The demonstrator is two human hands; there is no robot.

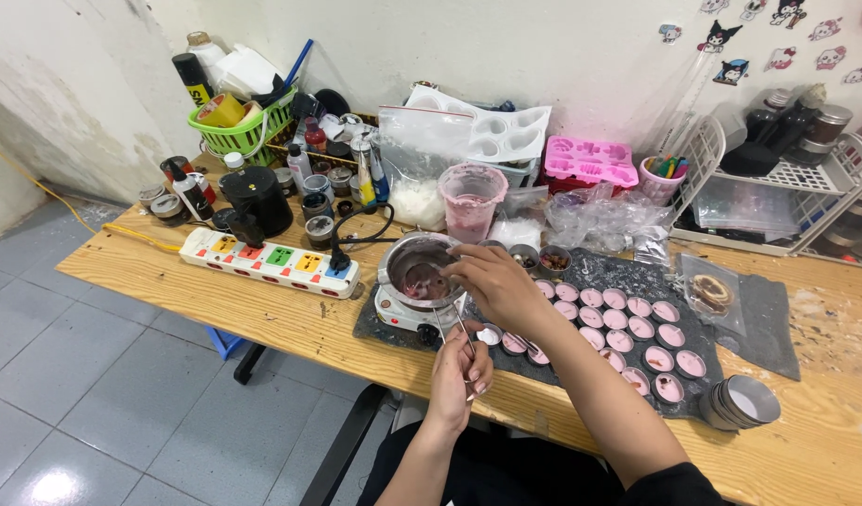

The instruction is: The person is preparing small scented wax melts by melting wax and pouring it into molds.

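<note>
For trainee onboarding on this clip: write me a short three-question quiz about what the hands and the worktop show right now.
1. True or false: the right hand is at the rim of the metal pot on the small hot plate.
2. What does the left hand pinch?
A. a thin metal tool
B. a paintbrush
C. a spoon of sugar
3. Fill in: the rows of small round tins hold a ____ coloured filling.

Key: 1 true; 2 A; 3 pink.
</note>
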